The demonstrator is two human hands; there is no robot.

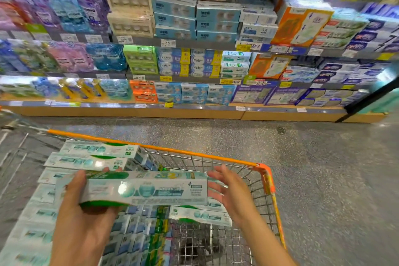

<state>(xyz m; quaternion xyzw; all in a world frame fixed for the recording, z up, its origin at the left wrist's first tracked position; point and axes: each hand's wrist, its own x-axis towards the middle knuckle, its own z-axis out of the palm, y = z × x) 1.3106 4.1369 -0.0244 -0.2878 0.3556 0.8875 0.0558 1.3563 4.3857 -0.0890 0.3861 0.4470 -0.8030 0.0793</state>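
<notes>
In the head view, the left hand [86, 207] grasps a long toothpaste box [146, 190] at its left end. The thumb lies over the end of the box, and the palm is under it. The box is white and green. It is held level, lengthwise from left to right, above the inside of a wire shopping cart [194, 154] with an orange rim.

The right hand [233, 190] is released, with the fingers straight and spread, and it grasps nothing. Its fingertips [212, 187] are just beside the right end of the box; I cannot tell if they touch it.

Inside the cart, many similar boxes [90, 153] are stacked along the left side, up to the rim. One more box [200, 215] lies lower, under the right end of the held box, and the bare wire bottom shows beside it.

Behind the cart there is a grey speckled floor [313, 157], and then store shelves [194, 60] full of packs and bottles in many colours, with yellow and white price labels on the shelf edges. The picture is blurred at the edges.
</notes>
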